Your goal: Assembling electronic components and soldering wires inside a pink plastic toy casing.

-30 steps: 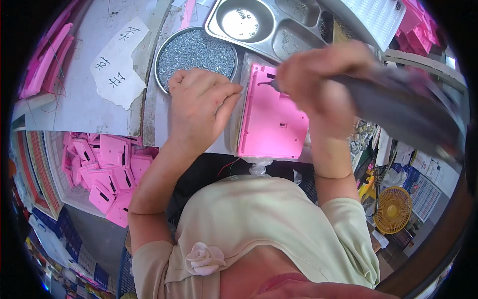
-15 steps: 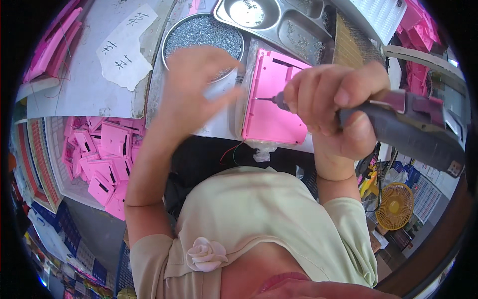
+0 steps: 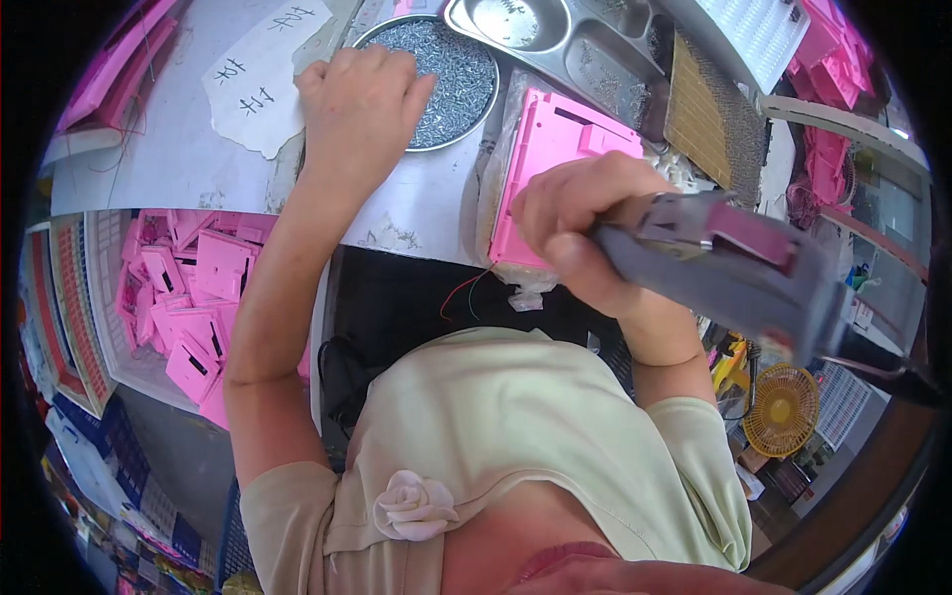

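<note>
My left hand (image 3: 362, 114) hangs at the left edge of a round metal bowl (image 3: 496, 94) full of small silvery screws (image 3: 451, 84). Its fingers curl under, the thumb sticks out toward the bowl, and the fingertips are hidden. My right hand (image 3: 585, 218) grips a grey power screwdriver (image 3: 709, 268), whose body points to the lower right. Beneath that hand lies a rectangular pink plastic panel (image 3: 518, 169) on clear wrapping; the hand covers its lower right part. The driver's bit is out of sight behind the hand.
A metal compartment tray (image 3: 555, 61) with small parts stands behind the panel, beside a tan board (image 3: 699, 119). At left, a white crate (image 3: 109, 297) holds several pink pieces (image 3: 223, 263). A torn paper (image 3: 248, 89) lies on the table. Red and green wires hang below the panel.
My left hand has moved up and left to the bowl's edge, its fingers now curled. The right hand and screwdriver have shifted left and turned; the bit, seen before, is now hidden.
</note>
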A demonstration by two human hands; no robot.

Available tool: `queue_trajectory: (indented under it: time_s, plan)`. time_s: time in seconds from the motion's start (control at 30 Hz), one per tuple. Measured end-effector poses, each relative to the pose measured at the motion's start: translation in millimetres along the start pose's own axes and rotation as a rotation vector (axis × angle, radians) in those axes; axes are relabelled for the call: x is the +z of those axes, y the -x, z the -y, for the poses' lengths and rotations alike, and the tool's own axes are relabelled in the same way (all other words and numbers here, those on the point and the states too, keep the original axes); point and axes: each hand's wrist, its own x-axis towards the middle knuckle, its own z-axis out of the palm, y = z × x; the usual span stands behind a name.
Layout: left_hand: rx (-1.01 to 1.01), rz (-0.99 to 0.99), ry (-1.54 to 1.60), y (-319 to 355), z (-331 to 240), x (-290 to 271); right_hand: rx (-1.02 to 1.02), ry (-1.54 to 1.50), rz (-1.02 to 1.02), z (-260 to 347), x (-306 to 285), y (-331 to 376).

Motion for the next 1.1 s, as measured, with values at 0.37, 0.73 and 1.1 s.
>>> queue_trajectory:
  time_s: [0.37, 0.73, 1.1]
  plan:
    - [0.17, 0.227, 0.565, 49.4, -58.3, -38.8, -0.064, -0.379, -0.1, 15.7, -3.9, -5.4]
    - [0.223, 0.203, 0.542, 53.9, -73.9, -47.3, -0.072, -0.392, -0.203, 26.4, 11.7, 9.6]
    - [0.277, 0.422, 0.435, 51.7, -71.5, -52.2, -0.137, -0.165, -0.028, -2.1, 25.7, 29.2]
